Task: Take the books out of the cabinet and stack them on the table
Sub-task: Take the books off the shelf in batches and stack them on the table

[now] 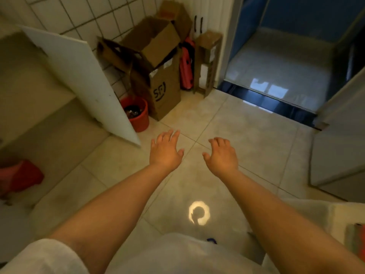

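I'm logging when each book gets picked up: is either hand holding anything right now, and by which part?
Nothing is held. The left hand and the right hand are both empty, fingers spread and relaxed above the tiled floor. No book is in view.

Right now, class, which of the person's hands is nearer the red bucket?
Left. The left hand hovers just right of the red bucket, below it in view; the right hand hangs farther right.

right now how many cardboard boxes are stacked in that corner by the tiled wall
3, perhaps more hidden: an open box on top, a printed box standing under it on the floor, and a narrow upright box beside the doorway. Flattened cardboard leans left.
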